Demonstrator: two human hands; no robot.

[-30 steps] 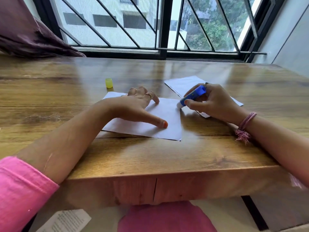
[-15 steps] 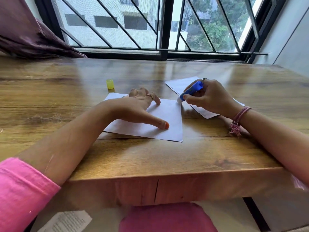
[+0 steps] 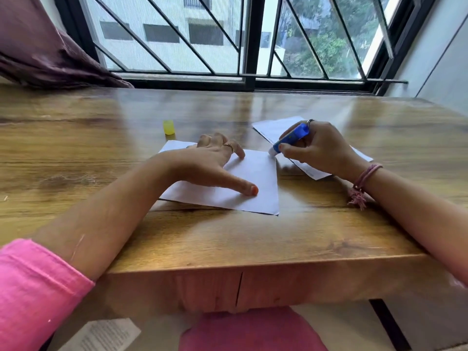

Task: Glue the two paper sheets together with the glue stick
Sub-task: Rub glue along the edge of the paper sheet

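Since the earlier frame, the glue stick [image 3: 291, 138] had travelled up the near sheet [image 3: 255, 183] to its far right corner; the left hand had not shifted. Observed on the wooden desk [image 3: 228, 239]: the near sheet lay flat, the second sheet [image 3: 276, 127] just beyond it to the right, partly under the right hand. The left hand [image 3: 210, 163] pressed the near sheet with spread fingers. The right hand [image 3: 321, 148] gripped the blue glue stick, tip touching the paper. A yellow cap [image 3: 169, 127] stood apart, upright.
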